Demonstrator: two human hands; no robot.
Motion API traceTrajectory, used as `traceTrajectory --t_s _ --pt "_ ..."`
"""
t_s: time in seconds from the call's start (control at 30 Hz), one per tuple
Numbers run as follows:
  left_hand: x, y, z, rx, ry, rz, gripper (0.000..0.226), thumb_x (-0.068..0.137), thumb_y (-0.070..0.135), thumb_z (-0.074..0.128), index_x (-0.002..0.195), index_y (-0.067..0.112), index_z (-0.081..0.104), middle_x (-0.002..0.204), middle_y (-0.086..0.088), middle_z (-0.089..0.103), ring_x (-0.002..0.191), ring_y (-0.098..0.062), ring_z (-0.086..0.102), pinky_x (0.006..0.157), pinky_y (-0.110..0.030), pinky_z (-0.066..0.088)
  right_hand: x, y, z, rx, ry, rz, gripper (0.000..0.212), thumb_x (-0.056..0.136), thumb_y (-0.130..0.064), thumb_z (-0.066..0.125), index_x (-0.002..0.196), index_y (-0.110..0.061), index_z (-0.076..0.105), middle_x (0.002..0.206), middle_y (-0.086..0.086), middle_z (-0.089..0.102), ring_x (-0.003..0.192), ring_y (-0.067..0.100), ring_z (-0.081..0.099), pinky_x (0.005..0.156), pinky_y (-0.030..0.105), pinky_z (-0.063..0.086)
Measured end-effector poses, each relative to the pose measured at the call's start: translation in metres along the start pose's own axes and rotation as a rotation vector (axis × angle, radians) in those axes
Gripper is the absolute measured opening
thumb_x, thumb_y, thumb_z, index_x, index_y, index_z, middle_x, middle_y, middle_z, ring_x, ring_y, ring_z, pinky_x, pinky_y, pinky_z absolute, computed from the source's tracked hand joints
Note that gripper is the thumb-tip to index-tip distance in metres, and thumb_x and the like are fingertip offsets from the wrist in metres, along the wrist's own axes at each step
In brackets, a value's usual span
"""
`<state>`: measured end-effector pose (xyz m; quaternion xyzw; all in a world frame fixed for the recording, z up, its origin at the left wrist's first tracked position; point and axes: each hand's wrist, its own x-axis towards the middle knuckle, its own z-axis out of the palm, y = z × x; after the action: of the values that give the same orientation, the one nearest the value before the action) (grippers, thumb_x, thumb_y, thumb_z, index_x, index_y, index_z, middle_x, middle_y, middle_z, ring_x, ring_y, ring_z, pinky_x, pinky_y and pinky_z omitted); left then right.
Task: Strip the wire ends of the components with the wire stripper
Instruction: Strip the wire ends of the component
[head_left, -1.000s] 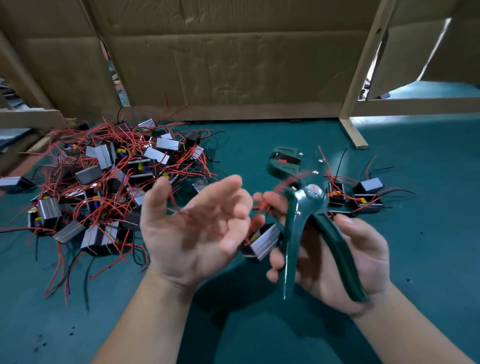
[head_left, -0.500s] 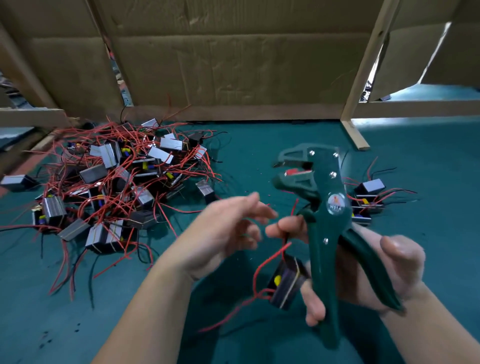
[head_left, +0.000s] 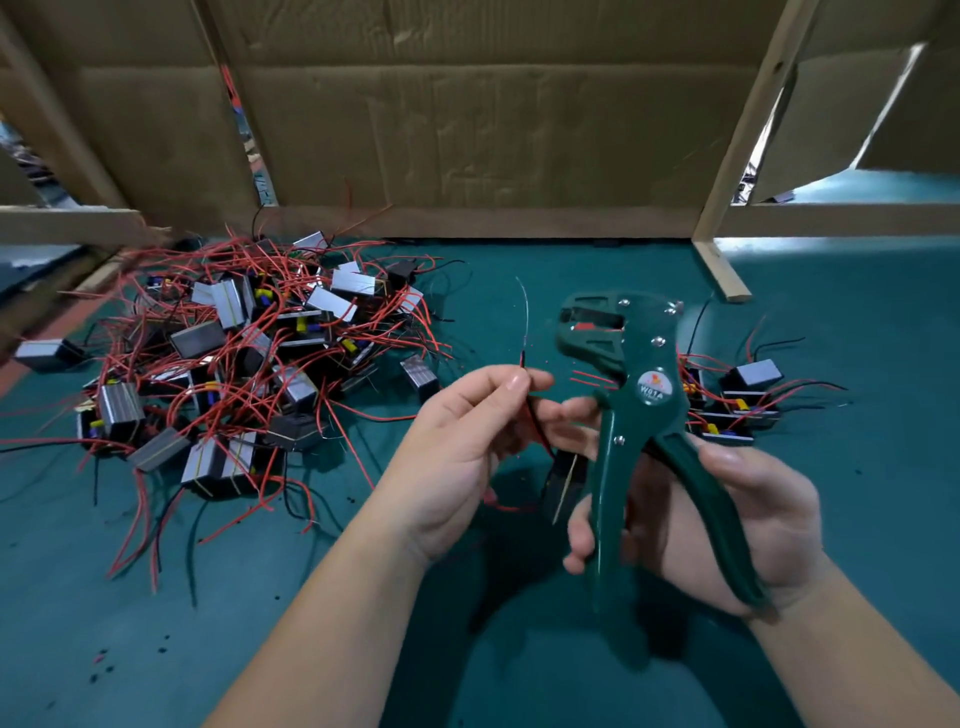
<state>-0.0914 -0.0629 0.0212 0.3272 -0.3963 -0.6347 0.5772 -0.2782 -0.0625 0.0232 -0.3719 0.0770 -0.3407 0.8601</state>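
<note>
My right hand (head_left: 727, 499) grips the handles of the green wire stripper (head_left: 631, 415), held upright with its jaws at the top facing left. My left hand (head_left: 467, 441) pinches a red wire (head_left: 523, 358) between thumb and forefinger; a thin bare strand rises from the pinch, just left of the jaws. The wire runs down to a black and silver component (head_left: 563, 486) hanging between my hands, partly hidden behind the stripper. A big pile of components with red wires (head_left: 244, 364) lies on the left. A small group of components (head_left: 737, 400) lies behind the stripper on the right.
The work surface is a teal mat (head_left: 857, 338). Cardboard walls (head_left: 467, 130) and wooden battens close off the back; a wooden post (head_left: 722, 270) stands at the back right. One loose component (head_left: 47, 353) lies at the far left.
My left hand has closed on the red wire and raised its end beside the stripper's jaws. The component has swung up between my hands. The stripper has stayed upright.
</note>
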Motion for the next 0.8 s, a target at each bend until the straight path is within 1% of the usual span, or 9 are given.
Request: traceTrajectory --t_s 0.07,0.13,0.2,0.3,0.4,0.5,0.67,0.7,0.8 --pt "-0.0004 -0.0023 0.0012 0.009 0.037 0.003 0.015 0.085 0.031 0.060 0.085 0.024 0.073 0.074 0.001 0.066 0.072 -0.012 0.064 0.077 -0.027 0.049 0.0029 -0.0030 0.0034 0.023 0.002 0.017 0.072 0.075 -0.025 0.073 0.137 0.000 0.045 0.142 0.021 0.043 0.085 0.044 0.062 0.084 0.058 0.048" --pt "-0.0010 -0.0020 0.0039 0.052 0.080 0.010 0.015 0.084 0.036 0.060 0.087 0.029 0.073 0.070 0.006 0.061 0.072 -0.009 0.061 0.074 -0.032 0.040 0.0019 0.0001 0.0015 -0.005 0.025 0.002 0.072 0.070 -0.026 0.077 0.133 -0.003 0.050 0.143 0.022 0.045 0.082 0.043 0.064 0.082 0.058 0.050" --pt "-0.0008 -0.0018 0.0057 0.102 0.144 0.053 0.016 0.080 0.036 0.061 0.085 0.029 0.074 0.069 0.008 0.061 0.072 -0.009 0.064 0.070 -0.030 0.041 0.0032 0.0010 0.0025 -0.023 0.064 -0.009 0.072 0.067 -0.028 0.079 0.130 -0.005 0.054 0.141 0.023 0.047 0.081 0.041 0.065 0.081 0.057 0.052" --pt "-0.0005 0.0006 0.0039 0.302 0.199 0.202 0.013 0.084 0.022 0.065 0.079 0.025 0.076 0.077 0.007 0.072 0.071 -0.007 0.067 0.062 -0.017 0.048 0.0046 0.0011 0.0040 -0.040 0.129 -0.053 0.078 0.062 -0.029 0.082 0.130 -0.003 0.054 0.139 0.022 0.049 0.079 0.042 0.065 0.078 0.056 0.052" --pt "-0.0015 -0.0013 0.0001 0.502 0.173 0.269 0.018 0.086 0.011 0.069 0.076 0.023 0.077 0.060 0.008 0.065 0.056 -0.005 0.055 0.055 -0.015 0.044 0.0057 0.0000 0.0036 -0.076 0.146 -0.086 0.085 0.063 -0.028 0.081 0.134 0.002 0.048 0.123 0.024 0.051 0.080 0.044 0.062 0.077 0.056 0.051" --pt "-0.0013 -0.0032 0.0003 0.483 0.162 0.226 0.014 0.082 0.012 0.072 0.076 0.023 0.077 0.060 0.004 0.064 0.053 -0.007 0.054 0.053 -0.018 0.046 0.0065 0.0001 0.0035 -0.109 0.155 -0.091 0.082 0.065 -0.028 0.080 0.135 0.002 0.048 0.108 0.025 0.056 0.080 0.045 0.061 0.078 0.057 0.050" --pt "-0.0012 -0.0030 -0.0019 0.551 0.156 0.198 0.001 0.076 0.022 0.076 0.075 0.021 0.075 0.060 0.001 0.067 0.048 -0.009 0.054 0.048 -0.019 0.045 0.0053 -0.0003 0.0022 -0.136 0.182 -0.099 0.078 0.065 -0.026 0.081 0.133 -0.002 0.052 0.113 0.022 0.060 0.080 0.046 0.061 0.078 0.059 0.049" --pt "-0.0015 -0.0029 -0.0019 0.553 0.153 0.201 0.004 0.074 0.025 0.076 0.075 0.021 0.076 0.060 0.002 0.066 0.048 -0.009 0.053 0.048 -0.019 0.044 0.0050 -0.0006 0.0014 -0.142 0.185 -0.103 0.078 0.065 -0.026 0.081 0.133 -0.002 0.052 0.113 0.022 0.060 0.080 0.045 0.061 0.078 0.059 0.049" --pt "-0.0009 -0.0027 0.0007 0.528 0.145 0.211 0.006 0.080 0.018 0.073 0.074 0.019 0.075 0.062 0.003 0.067 0.053 -0.007 0.055 0.053 -0.018 0.046 0.0044 -0.0012 0.0005 -0.145 0.205 -0.127 0.075 0.065 -0.025 0.081 0.130 -0.001 0.054 0.110 0.018 0.063 0.080 0.044 0.063 0.078 0.058 0.051"
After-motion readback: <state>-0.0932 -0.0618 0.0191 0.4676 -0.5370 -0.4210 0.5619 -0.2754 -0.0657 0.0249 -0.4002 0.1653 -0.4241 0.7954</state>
